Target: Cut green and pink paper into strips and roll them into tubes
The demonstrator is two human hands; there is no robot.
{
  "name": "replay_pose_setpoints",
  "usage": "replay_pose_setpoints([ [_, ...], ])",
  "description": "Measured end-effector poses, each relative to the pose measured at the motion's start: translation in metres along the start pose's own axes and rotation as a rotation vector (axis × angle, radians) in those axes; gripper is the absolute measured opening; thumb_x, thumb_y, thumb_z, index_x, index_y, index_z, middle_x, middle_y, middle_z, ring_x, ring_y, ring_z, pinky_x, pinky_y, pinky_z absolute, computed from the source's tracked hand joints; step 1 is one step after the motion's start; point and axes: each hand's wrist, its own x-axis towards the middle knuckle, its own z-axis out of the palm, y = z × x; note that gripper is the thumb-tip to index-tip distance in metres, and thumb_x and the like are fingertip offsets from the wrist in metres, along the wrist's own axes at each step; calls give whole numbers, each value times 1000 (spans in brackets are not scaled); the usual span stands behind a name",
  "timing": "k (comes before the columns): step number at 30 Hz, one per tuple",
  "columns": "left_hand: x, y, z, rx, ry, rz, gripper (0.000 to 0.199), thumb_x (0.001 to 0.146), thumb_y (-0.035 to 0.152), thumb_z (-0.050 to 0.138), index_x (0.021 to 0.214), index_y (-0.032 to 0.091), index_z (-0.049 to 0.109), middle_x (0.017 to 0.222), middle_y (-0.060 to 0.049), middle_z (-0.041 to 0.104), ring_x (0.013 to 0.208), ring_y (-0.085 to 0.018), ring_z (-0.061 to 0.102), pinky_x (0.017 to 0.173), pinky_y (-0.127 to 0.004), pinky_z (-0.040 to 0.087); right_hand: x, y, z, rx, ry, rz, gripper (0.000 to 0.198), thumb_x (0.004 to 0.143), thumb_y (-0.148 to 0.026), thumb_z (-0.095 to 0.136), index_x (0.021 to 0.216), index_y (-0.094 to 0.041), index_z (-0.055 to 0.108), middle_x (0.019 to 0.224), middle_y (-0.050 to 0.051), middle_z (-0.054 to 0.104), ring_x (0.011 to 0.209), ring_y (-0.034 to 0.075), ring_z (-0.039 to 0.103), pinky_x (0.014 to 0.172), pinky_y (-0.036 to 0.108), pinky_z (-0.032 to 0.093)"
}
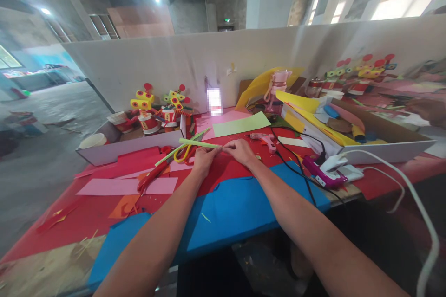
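A narrow light green paper strip (pixel 195 142) runs out to the left from my fingers, above the red table covering. My left hand (pixel 205 158) pinches it near its right end. Fingertip to fingertip with the left, my right hand (pixel 239 152) is closed in a pinch at that same end. Just left of my hands lie yellow-handled scissors (pixel 182 154) and another thin green strip (pixel 163 159). A red-handled tool (pixel 153 177) rests on pink paper. Behind my hands is a wider light green paper sheet (pixel 242 124). A pink glue gun (pixel 264 139) lies right of my right hand.
Paper-cup figures (pixel 148 123) stand in a shallow box (pixel 132 148) at the left. A larger box (pixel 383 151) with yellow paper sits at the right. Black cords run to a purple power strip (pixel 324 174). Blue sheet (pixel 223 213) covers the near edge. A glowing phone (pixel 213 101) stands behind.
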Motion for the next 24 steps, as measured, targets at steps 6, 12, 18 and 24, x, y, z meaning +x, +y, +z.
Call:
replay_pose_setpoints([
  [6, 4, 4, -6, -3, 50, 27, 31, 57, 41, 79, 54, 14, 67, 53, -2, 60, 54, -12, 50, 54, -24, 40, 0, 2, 0, 44, 22, 12, 11, 79, -26, 70, 83, -21, 79, 83, 4, 76, 76, 20, 69, 65, 24, 48],
  [12, 5, 5, -8, -17, 60, 21, 30, 57, 40, 80, 56, 13, 67, 53, -1, 60, 53, -11, 49, 53, -23, 38, 1, 2, -1, 58, 23, 32, 11, 78, -22, 70, 85, -21, 79, 84, 5, 76, 77, 21, 70, 67, 25, 49],
  [18, 6, 2, -8, -29, 51, 22, 31, 57, 40, 81, 57, 13, 68, 53, -1, 60, 53, -11, 50, 54, -24, 39, 2, 5, 0, 45, 21, 24, 11, 78, -24, 70, 83, -19, 79, 83, 6, 76, 75, 20, 70, 65, 23, 46],
  [24, 5, 5, -6, -51, 68, -9, 31, 55, 40, 82, 58, 13, 68, 53, -2, 61, 53, -11, 51, 54, -24, 39, 3, 9, 0, 37, 10, 35, 13, 79, -26, 69, 82, -19, 78, 76, 3, 76, 69, 17, 67, 59, 22, 43],
])
